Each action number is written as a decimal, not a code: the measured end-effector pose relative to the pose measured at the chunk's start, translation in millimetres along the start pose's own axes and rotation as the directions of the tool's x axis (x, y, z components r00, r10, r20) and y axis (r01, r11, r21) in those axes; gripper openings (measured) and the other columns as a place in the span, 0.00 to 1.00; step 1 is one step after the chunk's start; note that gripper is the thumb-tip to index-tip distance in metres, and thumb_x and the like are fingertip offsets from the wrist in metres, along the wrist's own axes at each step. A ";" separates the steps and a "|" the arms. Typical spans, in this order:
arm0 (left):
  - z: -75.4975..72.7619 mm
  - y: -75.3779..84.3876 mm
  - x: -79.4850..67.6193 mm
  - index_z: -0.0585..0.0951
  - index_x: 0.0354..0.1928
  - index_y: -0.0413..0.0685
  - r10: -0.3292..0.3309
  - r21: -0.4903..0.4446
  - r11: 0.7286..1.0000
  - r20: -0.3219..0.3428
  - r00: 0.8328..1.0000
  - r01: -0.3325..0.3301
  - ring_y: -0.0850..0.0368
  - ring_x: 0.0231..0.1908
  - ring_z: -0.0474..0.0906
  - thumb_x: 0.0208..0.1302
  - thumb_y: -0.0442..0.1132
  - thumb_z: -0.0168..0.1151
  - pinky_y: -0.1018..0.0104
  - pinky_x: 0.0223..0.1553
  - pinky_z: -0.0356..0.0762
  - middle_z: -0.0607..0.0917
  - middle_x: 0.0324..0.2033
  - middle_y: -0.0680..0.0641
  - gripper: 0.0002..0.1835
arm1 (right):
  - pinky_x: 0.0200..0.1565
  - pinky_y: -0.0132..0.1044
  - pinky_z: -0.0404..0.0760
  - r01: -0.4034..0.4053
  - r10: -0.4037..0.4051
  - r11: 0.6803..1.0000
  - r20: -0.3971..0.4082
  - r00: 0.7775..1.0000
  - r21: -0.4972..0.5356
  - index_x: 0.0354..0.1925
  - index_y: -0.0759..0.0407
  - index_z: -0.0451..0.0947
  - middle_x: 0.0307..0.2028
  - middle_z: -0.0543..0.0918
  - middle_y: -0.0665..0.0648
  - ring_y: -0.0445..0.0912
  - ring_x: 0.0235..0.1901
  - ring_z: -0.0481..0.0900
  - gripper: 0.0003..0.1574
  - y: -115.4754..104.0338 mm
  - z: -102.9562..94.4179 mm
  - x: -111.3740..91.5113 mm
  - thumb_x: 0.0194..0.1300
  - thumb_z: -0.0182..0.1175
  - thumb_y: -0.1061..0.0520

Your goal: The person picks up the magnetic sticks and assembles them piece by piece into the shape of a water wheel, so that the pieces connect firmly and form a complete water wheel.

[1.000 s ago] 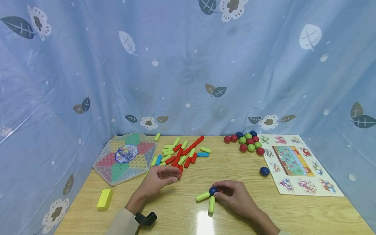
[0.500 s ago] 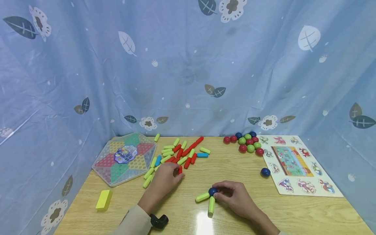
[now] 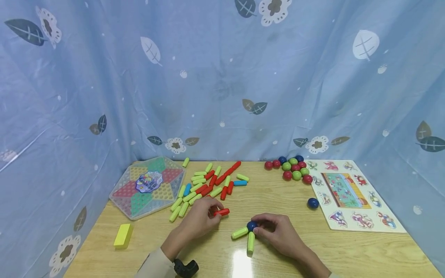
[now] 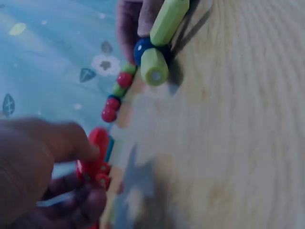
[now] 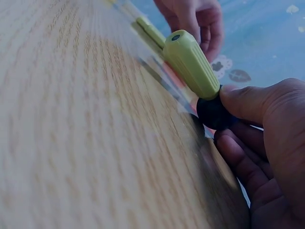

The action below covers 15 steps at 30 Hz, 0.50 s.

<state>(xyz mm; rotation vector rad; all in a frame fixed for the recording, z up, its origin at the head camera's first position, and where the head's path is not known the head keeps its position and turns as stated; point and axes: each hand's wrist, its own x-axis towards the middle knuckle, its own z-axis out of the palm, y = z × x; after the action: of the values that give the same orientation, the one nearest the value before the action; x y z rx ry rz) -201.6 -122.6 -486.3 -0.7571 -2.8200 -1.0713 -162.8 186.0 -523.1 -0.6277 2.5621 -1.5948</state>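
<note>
My left hand (image 3: 199,221) pinches a short red stick (image 3: 223,212) between thumb and fingers, nearer than the pile of sticks. In the left wrist view the same red stick (image 4: 98,145) points out past the fingertips. My right hand (image 3: 279,235) holds a dark blue ball (image 3: 252,225) between thumb and fingers, low over the table. Two yellow-green sticks are joined to this ball: one stick (image 3: 239,233) points left, another stick (image 3: 250,244) points toward me. The right wrist view shows a stick (image 5: 191,64) seated on the ball (image 5: 213,113), its small round end facing outward.
Several yellow-green, red and blue sticks (image 3: 199,181) lie in a pile at the back left, beside a hexagonal game board (image 3: 133,204). A yellow block (image 3: 123,236) is at the left. Coloured balls (image 3: 296,175), a lone blue ball (image 3: 313,203) and a picture puzzle (image 3: 382,224) are at the right.
My left hand reached into the near edge of the stick pile, took a red stick and drew it toward me and to the right. The right hand and its joined pieces stayed nearly still.
</note>
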 end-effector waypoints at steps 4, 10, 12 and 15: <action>13.1 0.8 0.6 0.91 0.48 0.52 0.058 -0.181 0.983 0.089 0.994 -0.041 0.69 0.37 0.80 0.73 0.35 0.72 0.71 0.40 0.82 0.88 0.40 0.58 0.06 | 0.46 0.32 0.87 -0.008 0.007 1.000 0.015 1.000 0.023 0.55 0.51 0.90 0.47 0.92 0.49 0.38 0.42 0.88 0.14 0.1 -1.9 0.6 0.73 0.74 0.54; 33.1 3.5 -0.9 0.93 0.48 0.52 0.067 -0.302 0.952 0.088 0.994 -0.037 0.69 0.42 0.83 0.76 0.39 0.71 0.71 0.45 0.82 0.90 0.43 0.58 0.05 | 0.50 0.31 0.87 -0.024 0.021 0.999 0.062 0.998 0.042 0.56 0.51 0.90 0.50 0.93 0.51 0.39 0.46 0.89 0.15 2.0 -3.4 0.9 0.74 0.73 0.54; 37.1 4.8 -0.3 0.93 0.49 0.50 0.053 -0.326 0.945 0.060 0.997 -0.031 0.69 0.44 0.85 0.76 0.39 0.71 0.71 0.47 0.83 0.91 0.44 0.58 0.06 | 0.51 0.31 0.87 -0.033 0.031 0.999 0.066 0.997 0.043 0.57 0.51 0.90 0.51 0.93 0.51 0.39 0.47 0.90 0.15 2.6 -4.2 1.2 0.74 0.73 0.54; 41.2 6.5 1.3 0.93 0.50 0.48 0.042 -0.350 0.936 0.037 0.998 -0.027 0.68 0.44 0.87 0.76 0.38 0.71 0.71 0.47 0.86 0.92 0.45 0.56 0.07 | 0.52 0.31 0.87 -0.052 0.050 0.998 0.069 0.996 0.037 0.57 0.50 0.90 0.52 0.92 0.51 0.39 0.48 0.90 0.15 2.6 -5.9 1.2 0.74 0.73 0.53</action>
<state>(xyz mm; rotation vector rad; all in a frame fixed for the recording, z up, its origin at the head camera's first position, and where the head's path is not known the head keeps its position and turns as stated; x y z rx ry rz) -194.1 -91.8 -513.4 -0.8574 -2.6683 -1.5954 -166.3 191.6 -522.4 -0.5972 2.4726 -1.5748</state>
